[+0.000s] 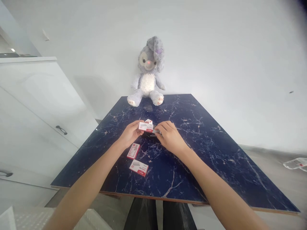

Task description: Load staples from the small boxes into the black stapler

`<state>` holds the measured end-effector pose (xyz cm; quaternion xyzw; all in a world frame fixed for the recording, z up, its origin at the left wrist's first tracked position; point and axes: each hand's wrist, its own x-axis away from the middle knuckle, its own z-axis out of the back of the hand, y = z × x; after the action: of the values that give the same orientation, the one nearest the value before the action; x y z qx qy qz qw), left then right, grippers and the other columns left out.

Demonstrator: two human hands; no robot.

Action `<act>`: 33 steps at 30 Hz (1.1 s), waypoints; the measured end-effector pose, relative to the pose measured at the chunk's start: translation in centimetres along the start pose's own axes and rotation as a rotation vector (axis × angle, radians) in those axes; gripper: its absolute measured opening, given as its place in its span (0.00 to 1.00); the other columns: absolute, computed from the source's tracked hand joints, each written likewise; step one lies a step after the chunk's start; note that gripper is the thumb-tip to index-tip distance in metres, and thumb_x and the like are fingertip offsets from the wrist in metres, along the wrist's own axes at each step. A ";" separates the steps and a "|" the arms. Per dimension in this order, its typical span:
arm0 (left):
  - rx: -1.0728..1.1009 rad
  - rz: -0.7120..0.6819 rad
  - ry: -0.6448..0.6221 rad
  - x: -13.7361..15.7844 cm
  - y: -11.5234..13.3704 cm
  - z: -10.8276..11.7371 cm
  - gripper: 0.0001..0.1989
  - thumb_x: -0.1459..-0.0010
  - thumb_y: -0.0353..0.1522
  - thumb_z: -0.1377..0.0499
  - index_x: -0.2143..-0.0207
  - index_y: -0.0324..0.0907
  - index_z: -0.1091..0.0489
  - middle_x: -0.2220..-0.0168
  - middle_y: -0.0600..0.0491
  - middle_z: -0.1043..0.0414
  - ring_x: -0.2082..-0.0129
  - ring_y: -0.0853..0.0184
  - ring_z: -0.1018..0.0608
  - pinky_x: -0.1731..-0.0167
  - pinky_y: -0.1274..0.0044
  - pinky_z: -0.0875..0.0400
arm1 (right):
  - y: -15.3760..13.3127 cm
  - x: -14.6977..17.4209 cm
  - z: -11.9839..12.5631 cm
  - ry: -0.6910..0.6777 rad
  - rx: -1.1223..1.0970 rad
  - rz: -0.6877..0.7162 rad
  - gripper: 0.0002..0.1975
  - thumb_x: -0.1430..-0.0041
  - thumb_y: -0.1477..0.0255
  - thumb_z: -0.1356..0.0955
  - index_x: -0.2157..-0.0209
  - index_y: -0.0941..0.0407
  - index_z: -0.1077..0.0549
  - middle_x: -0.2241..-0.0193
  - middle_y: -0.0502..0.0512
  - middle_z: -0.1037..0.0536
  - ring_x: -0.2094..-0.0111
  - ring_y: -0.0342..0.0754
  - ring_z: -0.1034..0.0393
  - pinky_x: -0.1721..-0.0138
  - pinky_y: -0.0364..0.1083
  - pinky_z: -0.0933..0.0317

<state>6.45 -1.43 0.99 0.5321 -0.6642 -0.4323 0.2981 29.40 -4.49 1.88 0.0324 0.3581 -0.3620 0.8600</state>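
My left hand (130,134) is closed on a small red-and-white staple box (145,126), held tilted above the table. At the box's right end, my right hand (170,136) pinches a grey strip of staples (156,131), which meets the box end. Under both hands lies a black object (150,135), mostly hidden, its kind unclear. Just behind the held box, part of another white-and-red box (149,121) shows. Nearer to me on the table are two more boxes of the same look, one upper (133,150) and one lower (139,168).
The blue marbled table (192,166) reaches back to a white wall. A grey plush rabbit (147,76) sits at its far edge. To the left stands a white cabinet (35,105) with dark handles. A clear plastic item (295,163) lies on the floor at right.
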 end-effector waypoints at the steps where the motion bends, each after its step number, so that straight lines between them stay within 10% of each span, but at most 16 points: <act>1: 0.003 0.001 0.002 0.0 0.0 0.0 0.09 0.43 0.31 0.35 0.60 0.38 0.23 0.59 0.46 0.21 0.71 0.73 0.24 0.73 0.82 0.28 | 0.0 0.0 0.0 -0.006 -0.005 0.004 0.07 0.33 0.75 0.37 0.57 0.57 0.28 0.58 0.62 0.24 0.52 0.58 0.36 0.51 0.56 0.40; 15: -0.026 0.032 -0.015 0.3 0.2 -0.7 0.09 0.45 0.30 0.33 0.61 0.38 0.23 0.62 0.48 0.21 0.74 0.74 0.24 0.76 0.84 0.29 | 1.2 -0.4 0.3 0.027 -0.744 -0.488 0.11 0.41 0.64 0.30 0.58 0.54 0.21 0.60 0.53 0.18 0.62 0.49 0.25 0.58 0.48 0.33; 27: -0.014 0.017 -0.002 0.4 0.3 -0.8 0.08 0.44 0.29 0.34 0.60 0.38 0.24 0.60 0.47 0.21 0.74 0.75 0.24 0.75 0.84 0.27 | 0.5 -0.2 0.7 0.128 -0.293 -0.205 0.11 0.35 0.63 0.33 0.58 0.51 0.20 0.61 0.56 0.19 0.59 0.52 0.26 0.55 0.49 0.34; 33: 0.020 0.015 0.024 0.3 0.1 -0.6 0.08 0.43 0.28 0.35 0.59 0.40 0.25 0.64 0.49 0.22 0.74 0.74 0.24 0.74 0.84 0.26 | 0.5 -0.4 0.7 0.369 -0.538 -0.517 0.13 0.35 0.60 0.34 0.57 0.53 0.24 0.63 0.54 0.19 0.65 0.49 0.25 0.60 0.47 0.32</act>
<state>6.86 -1.87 1.35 0.5350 -0.6688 -0.4171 0.3041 29.96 -4.05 2.58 -0.2202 0.5843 -0.4476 0.6401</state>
